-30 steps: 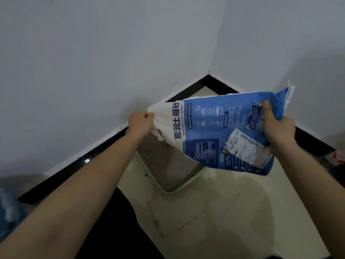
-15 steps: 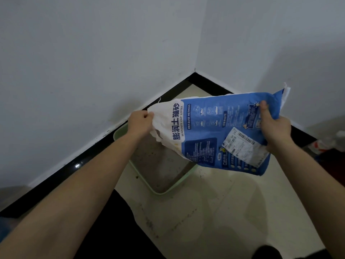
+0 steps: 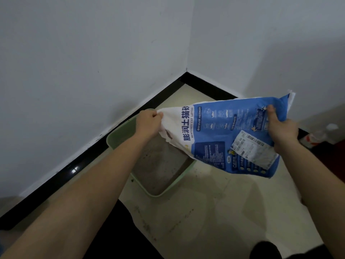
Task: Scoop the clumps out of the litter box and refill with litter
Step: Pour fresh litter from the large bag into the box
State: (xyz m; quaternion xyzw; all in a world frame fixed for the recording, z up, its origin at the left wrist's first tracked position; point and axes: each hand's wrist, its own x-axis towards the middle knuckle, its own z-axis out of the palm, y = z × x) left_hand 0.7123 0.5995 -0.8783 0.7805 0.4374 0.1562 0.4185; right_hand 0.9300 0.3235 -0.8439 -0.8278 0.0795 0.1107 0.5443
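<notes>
Two plain white painted walls (image 3: 74, 53) meet in a corner at upper centre. Glossy black baseboard strip (image 3: 97, 150) runs along both, with a small light glare on the left run. Cream tiled floor (image 3: 224, 212), scuffed, with scattered dark specks (image 3: 149, 227). Far right by the wall: small clear bottle with white cap (image 3: 332, 127), and beside it a blurry red-and-white item (image 3: 308, 140), can't tell what. Black rounded shape (image 3: 265, 250) at the bottom edge, unclear.
</notes>
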